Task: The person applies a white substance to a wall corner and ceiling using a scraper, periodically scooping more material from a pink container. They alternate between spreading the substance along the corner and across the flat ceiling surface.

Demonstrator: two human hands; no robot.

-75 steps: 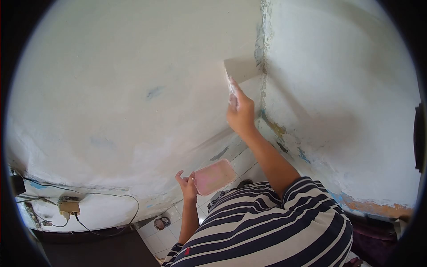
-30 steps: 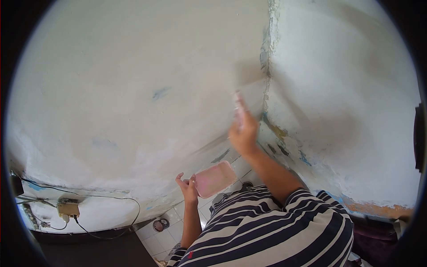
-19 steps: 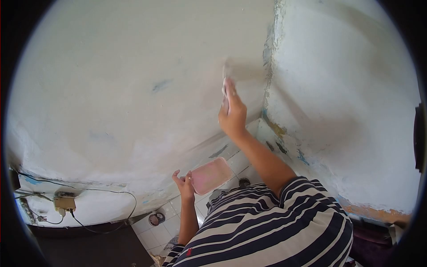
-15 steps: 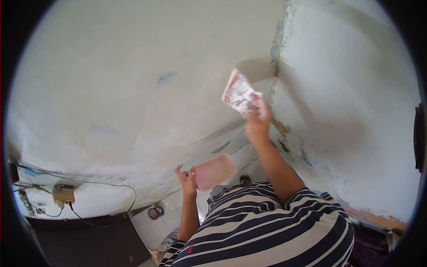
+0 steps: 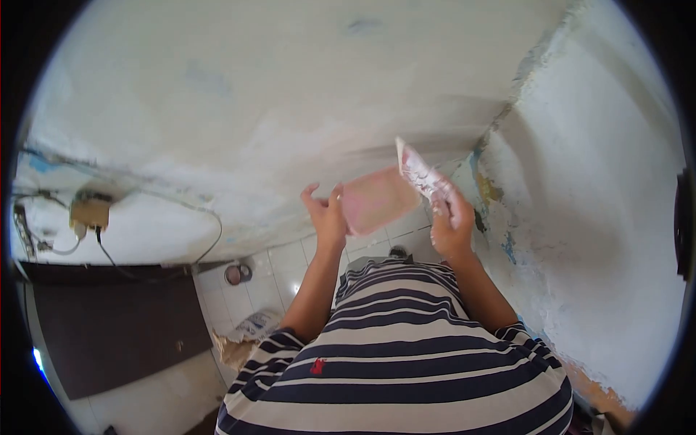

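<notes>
My left hand (image 5: 328, 214) grips the left edge of a pink rectangular plastic tray (image 5: 378, 201), held up in front of my chest. My right hand (image 5: 451, 223) holds a flat scraper (image 5: 419, 172) smeared with white putty and red marks. The blade's tip sits at the tray's right edge; whether they touch I cannot tell. Both hands are close together, below the white plastered wall (image 5: 275, 94) and near the wall corner (image 5: 500, 123).
The right-hand wall (image 5: 602, 239) has peeling blue and orange patches low down. An electrical box with dangling cables (image 5: 88, 214) hangs at the left. On the white tiled floor (image 5: 283, 272) lie a small round tin (image 5: 236, 273) and crumpled paper (image 5: 243, 333). A dark panel (image 5: 109, 326) stands at lower left.
My right hand has come down off the wall with the scraper and met the tray, which my left hand raised. The view has tipped downward, showing more floor.
</notes>
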